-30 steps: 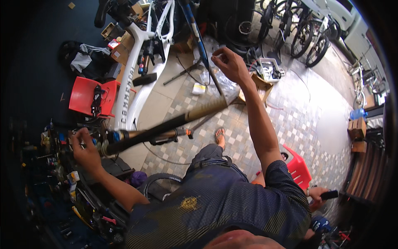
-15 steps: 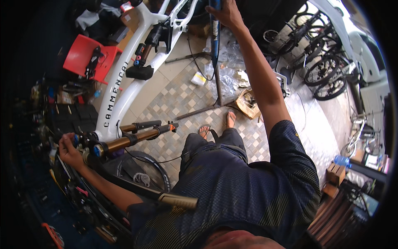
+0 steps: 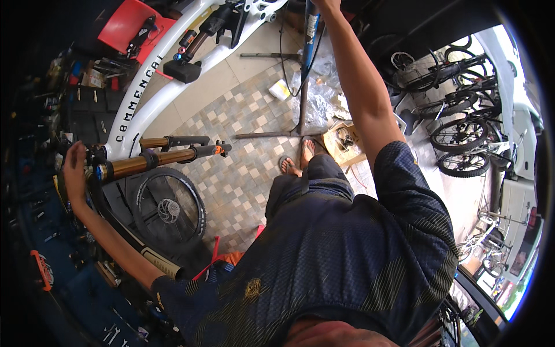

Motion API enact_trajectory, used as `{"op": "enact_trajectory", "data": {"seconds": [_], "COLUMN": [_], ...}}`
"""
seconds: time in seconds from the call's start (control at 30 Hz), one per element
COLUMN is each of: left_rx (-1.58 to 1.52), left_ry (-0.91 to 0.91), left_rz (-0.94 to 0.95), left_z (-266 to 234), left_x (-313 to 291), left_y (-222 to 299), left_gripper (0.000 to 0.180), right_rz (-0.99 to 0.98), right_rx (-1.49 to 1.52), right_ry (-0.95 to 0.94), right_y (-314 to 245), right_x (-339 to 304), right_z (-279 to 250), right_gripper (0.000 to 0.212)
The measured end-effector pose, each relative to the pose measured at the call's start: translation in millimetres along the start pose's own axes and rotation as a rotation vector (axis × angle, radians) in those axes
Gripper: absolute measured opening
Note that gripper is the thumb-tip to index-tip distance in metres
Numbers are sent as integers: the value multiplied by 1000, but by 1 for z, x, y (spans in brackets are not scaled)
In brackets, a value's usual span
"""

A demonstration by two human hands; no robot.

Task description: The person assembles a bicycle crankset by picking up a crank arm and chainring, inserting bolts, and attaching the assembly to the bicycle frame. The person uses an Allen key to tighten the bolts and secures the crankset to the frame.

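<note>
A white bicycle frame (image 3: 151,107) with a black rear shock (image 3: 199,45) leans across the upper left. Its fork (image 3: 156,165) has gold stanchions pointing to the right. My left hand (image 3: 74,170) is at the fork's crown end, fingers fairly straight and apparently gripping nothing; whether it touches the parts beside it is unclear. A dark bar with a gold end (image 3: 161,263) runs along my left forearm. At the top edge, my right hand (image 3: 327,4) is against the blue post of a repair stand (image 3: 310,34). Its fingers are cut off by the picture.
A wheel with a disc rotor (image 3: 169,211) lies below the fork. The stand's legs (image 3: 269,135) spread over the tiled floor near my feet. An open cardboard box (image 3: 341,144) and clear plastic (image 3: 318,110) are beside them. A red chair (image 3: 124,26) stands far left; several bicycles (image 3: 459,130) stand right.
The frame and fork have shifted left in the view. My left hand has moved left and its curled fingers have straightened. The gold-ended bar has swung from my chest to beside my forearm.
</note>
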State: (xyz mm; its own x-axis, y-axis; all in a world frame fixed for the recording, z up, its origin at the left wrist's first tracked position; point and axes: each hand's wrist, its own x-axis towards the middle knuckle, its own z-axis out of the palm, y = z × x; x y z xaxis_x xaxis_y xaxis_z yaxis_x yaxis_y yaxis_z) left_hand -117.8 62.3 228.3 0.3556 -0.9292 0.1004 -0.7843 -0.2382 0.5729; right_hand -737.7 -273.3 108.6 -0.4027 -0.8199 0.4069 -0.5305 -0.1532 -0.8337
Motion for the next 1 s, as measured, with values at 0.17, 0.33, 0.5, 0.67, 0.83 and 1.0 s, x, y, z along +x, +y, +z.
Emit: {"op": "enact_trajectory", "data": {"seconds": [0.17,0.33,0.5,0.67,0.83,1.0], "left_rx": [309,441,478,439,453,448], "left_ry": [-188,-205,-166,-180,-136,-130], "left_rz": [79,96,109,33,45,-97], "left_z": [36,27,32,34,35,42], "left_x": [12,1,-8,-20,-44,-50], "left_y": [22,34,44,57,77,88], "left_gripper": [48,39,32,30,27,32], "right_rz": [0,91,20,19,20,-7], "right_rx": [-144,-252,-337,-354,-321,-323], "right_ry": [-24,-85,-38,-88,-94,-73], "right_y": [6,-4,5,3,-7,4], "right_x": [6,8,13,18,19,35], "right_z": [-8,-6,-3,9,20,40], "right_gripper": [85,105,109,114,110,106]}}
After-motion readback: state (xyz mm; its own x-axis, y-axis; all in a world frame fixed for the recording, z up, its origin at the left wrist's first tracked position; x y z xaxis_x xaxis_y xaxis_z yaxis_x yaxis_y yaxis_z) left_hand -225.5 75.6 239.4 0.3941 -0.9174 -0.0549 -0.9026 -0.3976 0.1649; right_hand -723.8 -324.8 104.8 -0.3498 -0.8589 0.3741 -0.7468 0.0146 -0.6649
